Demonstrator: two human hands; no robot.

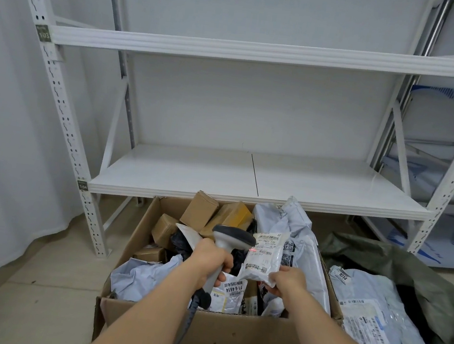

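My left hand grips the handle of a grey barcode scanner, whose head points right. A red scan line falls on the label of a small white padded parcel. My right hand pinches that parcel by its lower right corner and holds it upright above the box. Below both hands stands a large open cardboard box filled with several grey mailer bags and small brown cartons. The scanner's coiled cable hangs down inside the box's front wall.
A white metal rack stands behind the box, its lower shelf bare, with tags 103 and 104 on the left post. To the right, grey mailers lie on a dark green sack. A white curtain hangs at left.
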